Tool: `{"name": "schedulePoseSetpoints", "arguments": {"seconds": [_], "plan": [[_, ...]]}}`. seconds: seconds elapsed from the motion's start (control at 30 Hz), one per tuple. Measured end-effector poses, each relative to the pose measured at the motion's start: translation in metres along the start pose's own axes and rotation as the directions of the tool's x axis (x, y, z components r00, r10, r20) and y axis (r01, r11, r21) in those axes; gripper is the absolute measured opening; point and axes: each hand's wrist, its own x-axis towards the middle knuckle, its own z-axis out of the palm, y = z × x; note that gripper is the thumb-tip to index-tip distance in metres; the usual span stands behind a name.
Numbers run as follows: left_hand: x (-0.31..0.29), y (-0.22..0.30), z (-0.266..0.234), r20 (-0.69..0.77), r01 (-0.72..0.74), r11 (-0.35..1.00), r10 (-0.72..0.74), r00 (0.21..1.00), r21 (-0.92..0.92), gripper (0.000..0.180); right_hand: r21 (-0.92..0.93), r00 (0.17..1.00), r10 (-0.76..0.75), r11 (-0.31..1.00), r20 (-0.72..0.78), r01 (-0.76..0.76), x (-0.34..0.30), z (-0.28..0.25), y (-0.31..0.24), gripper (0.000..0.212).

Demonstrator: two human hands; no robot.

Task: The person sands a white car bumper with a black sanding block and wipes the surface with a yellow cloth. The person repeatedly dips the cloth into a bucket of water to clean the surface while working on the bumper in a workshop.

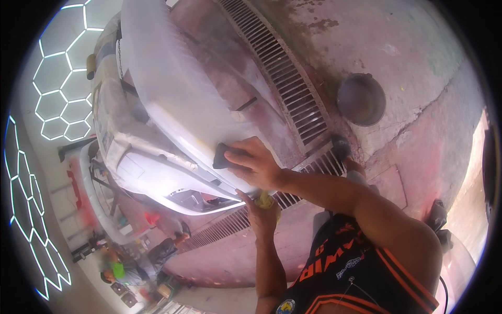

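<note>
My right hand (257,165) is closed round a dark sanding block (224,156), which rests against a whitish car body panel (172,97). Below it, my left hand (261,212) is at the panel's lower tip, closed on a crumpled yellow-green cloth (265,201). Its fingertips reach toward the panel's edge; whether they touch it, I cannot tell. The panel is long and curved, with a dull, hazy coat and a faint yellowish patch near the block. What lies under my right palm is hidden.
Beside the panel, a covered car body (117,125) has a pale door frame (151,180). A metal floor grate (285,73) runs past, with a round dark bucket (362,99) to its right. At lower left, a person (125,269) is near several items. Hexagonal lights hang at left.
</note>
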Motion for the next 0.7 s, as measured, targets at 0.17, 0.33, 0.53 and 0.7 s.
{"name": "schedulePoseSetpoints", "arguments": {"seconds": [0.17, 0.33, 0.53, 0.7], "plan": [[-0.003, 0.001, -0.002, 0.001, 0.017, 1.0, -0.017, 1.0, -0.019, 0.121, -0.017, 1.0, 0.031, 0.999, 0.001, -0.031, 0.02, 0.002, -0.009, 0.054], [-0.003, 0.0, 0.001, 0.009, 0.017, 1.0, -0.017, 1.0, -0.003, 0.12, 0.04, 0.995, 0.092, 0.995, -0.048, -0.09, 0.021, 0.01, -0.012, 0.062], [0.0, -0.001, 0.0, 0.01, 0.013, 1.0, -0.013, 1.0, 0.015, 0.123, 0.167, 0.927, 0.373, 0.912, 0.046, -0.376, -0.002, 0.012, -0.011, 0.059], [-0.004, -0.015, 0.005, -0.046, -0.048, 0.997, 0.051, 0.998, 0.061, 0.124, 0.243, 0.804, 0.591, 0.772, 0.065, -0.587, -0.015, 0.007, -0.023, 0.055]]}}
